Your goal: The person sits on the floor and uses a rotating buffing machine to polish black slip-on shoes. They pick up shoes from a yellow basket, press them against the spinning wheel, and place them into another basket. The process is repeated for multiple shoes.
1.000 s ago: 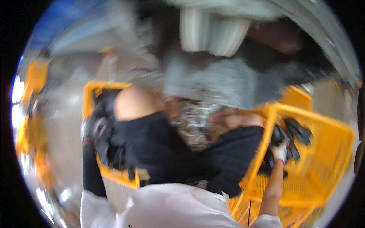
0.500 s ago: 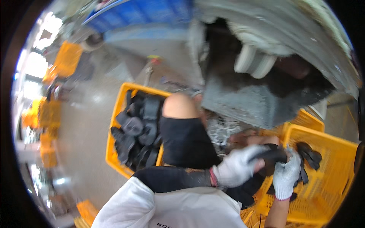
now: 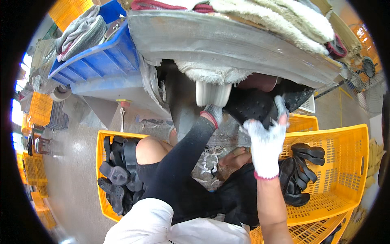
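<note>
Between left hand (image 3: pixel 213 114) and right hand (image 3: pixel 266 140): black sole (image 3: pixel 252 106), right gripping its edge; left's grip unclear.

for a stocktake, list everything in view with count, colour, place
Shoe piece: one, black, by wheel
Wheel: one, white, under hood
Hood: one, grey, top centre
Bin: one, blue, upper left
Cloths: several, grey, on bin
Crates: several, yellow, both sides
Crated pieces: many, dark, both sides
Fluffy material: uncounted, white, atop hood
Fan: one, dark, upper right
Scraps: many, pale, below wheel
Legs: two, shorts black, lower centre
Left hand: one, grey glove, by wheel
Right hand: one, white glove, holding shoe piece
</note>
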`<state>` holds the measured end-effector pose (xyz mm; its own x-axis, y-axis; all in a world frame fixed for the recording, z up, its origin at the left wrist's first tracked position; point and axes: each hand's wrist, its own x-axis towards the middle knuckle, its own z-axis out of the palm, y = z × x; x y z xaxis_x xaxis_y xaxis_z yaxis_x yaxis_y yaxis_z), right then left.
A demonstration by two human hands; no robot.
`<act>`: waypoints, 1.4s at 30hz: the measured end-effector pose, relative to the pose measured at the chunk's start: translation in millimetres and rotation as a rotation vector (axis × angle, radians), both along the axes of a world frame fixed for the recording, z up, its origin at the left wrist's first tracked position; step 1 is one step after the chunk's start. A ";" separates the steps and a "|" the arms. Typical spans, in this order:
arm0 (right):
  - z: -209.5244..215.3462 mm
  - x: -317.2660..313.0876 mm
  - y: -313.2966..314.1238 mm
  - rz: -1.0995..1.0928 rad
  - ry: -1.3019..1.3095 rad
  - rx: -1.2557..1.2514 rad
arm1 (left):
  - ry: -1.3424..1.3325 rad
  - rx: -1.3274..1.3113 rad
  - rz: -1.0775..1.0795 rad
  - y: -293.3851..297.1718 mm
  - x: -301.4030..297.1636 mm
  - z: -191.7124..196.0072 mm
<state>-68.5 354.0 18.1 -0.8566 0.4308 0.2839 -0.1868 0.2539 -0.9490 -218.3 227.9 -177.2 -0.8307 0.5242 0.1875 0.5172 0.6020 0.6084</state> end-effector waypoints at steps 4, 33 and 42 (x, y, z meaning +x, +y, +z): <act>-18.1 -39.1 19.4 0.069 -0.185 -0.173 | -0.408 -0.048 0.275 -14.4 15.5 -3.4; 0.9 -36.3 38.0 0.092 -0.173 0.000 | -1.406 1.784 0.847 -52.4 109.2 96.0; -60.4 -50.3 2.5 0.038 -0.233 0.461 | -1.501 1.475 0.689 -81.6 166.9 64.8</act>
